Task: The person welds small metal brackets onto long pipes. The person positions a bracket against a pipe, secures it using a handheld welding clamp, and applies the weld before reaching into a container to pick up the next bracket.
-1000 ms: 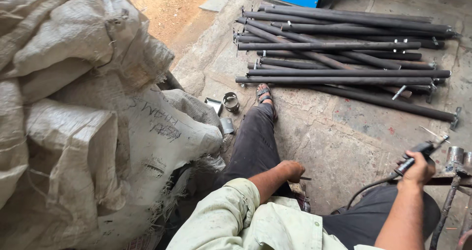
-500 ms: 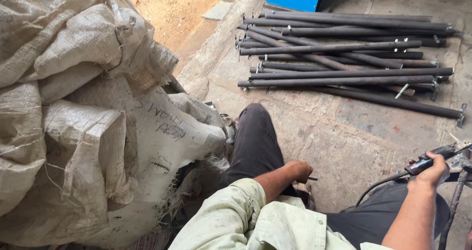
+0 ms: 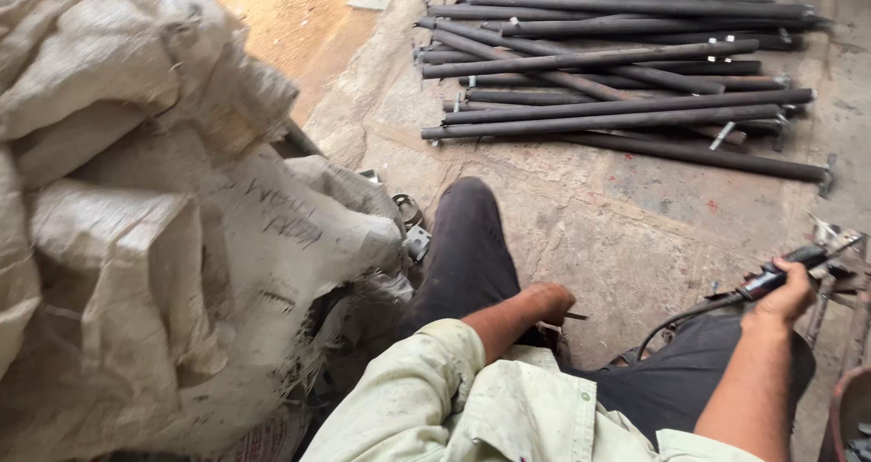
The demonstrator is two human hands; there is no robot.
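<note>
Presently, the right hand (image 3: 782, 297) is closing its fingers around a slim black-handled tool with a metal tip (image 3: 787, 269), a dark cable (image 3: 676, 321) trailing from its rear; the tool is pointing at rusty metal pieces (image 3: 842, 276) near the frame's right edge. The left hand (image 3: 551, 301) is resting curled on the dark trouser leg (image 3: 467, 249), pinching a thin metal rod (image 3: 575, 316) that is showing just past the knuckles. Coarse, creased woven sacks (image 3: 154, 235) are bulging on the left. Long dark steel pipes (image 3: 617, 81) are lying roughly parallel on the rough, stained concrete floor (image 3: 626, 217), well apart from both hands.
</note>
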